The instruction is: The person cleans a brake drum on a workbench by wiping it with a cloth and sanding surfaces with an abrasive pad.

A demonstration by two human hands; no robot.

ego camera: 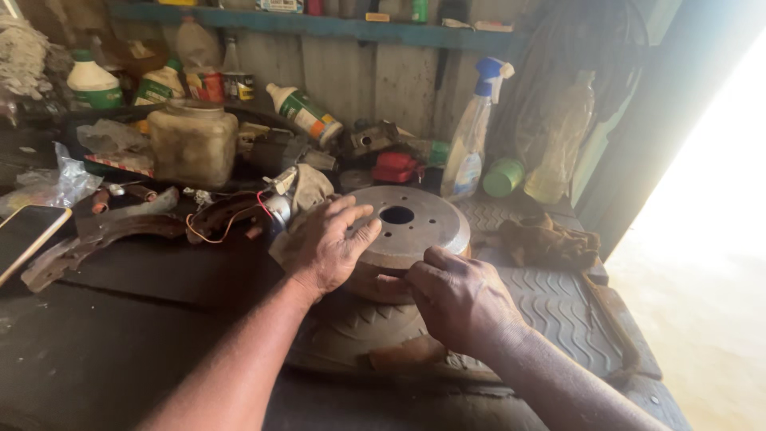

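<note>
— Nearest to me, what rests on the desk (120, 351)?

— A section of worn tyre (550, 303), tread up. On it sits the brake drum (415, 227), flat face up, centre hole and bolt holes exposed.

— State the position of each hand.

— My right hand (459, 299) is at the drum's near edge, fingers curled narrow and pinching at the rim. My left hand (327, 243) lies spread wide on the drum's left side, palm down, fingertips on the top face.

— What lies beyond?

— Left of the drum: curved brake shoes (104, 235), a part with red and orange wires (275, 207), a phone (24, 235). Right: a brown rag (546, 239). Further back: a cloudy plastic jar (193, 144), a spray bottle (471, 136), a green cup (503, 177), then bottles against the wall under a shelf (319, 24).
</note>
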